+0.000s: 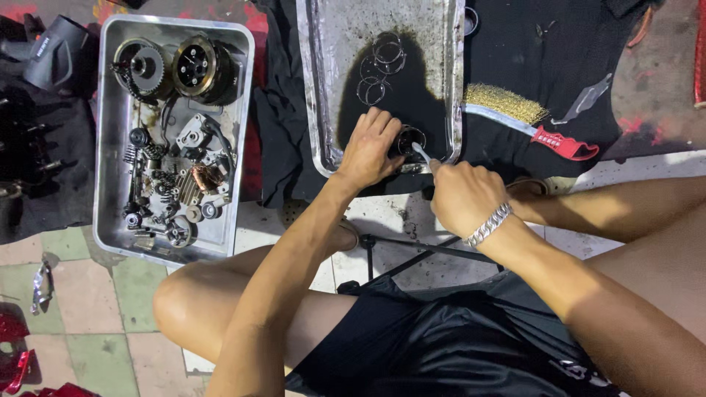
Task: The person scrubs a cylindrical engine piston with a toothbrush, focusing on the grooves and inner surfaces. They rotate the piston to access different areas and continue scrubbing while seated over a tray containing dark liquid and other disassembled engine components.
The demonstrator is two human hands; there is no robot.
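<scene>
My left hand (370, 149) grips a small dark round engine part (409, 140) at the near edge of a metal tray (318, 110) holding a pool of black oil. My right hand (465, 195), with a metal bracelet at the wrist, holds a thin metal tool (421, 153) whose tip touches that part. Several thin metal rings (382, 62) lie in the oil farther back in the tray.
A second metal tray (110, 147) at the left holds clutch parts, gears, springs and bolts. A wire brush with a red handle (526, 117) lies on black cloth to the right of the oil tray. Red plastic pieces (15, 353) lie on the tiled floor.
</scene>
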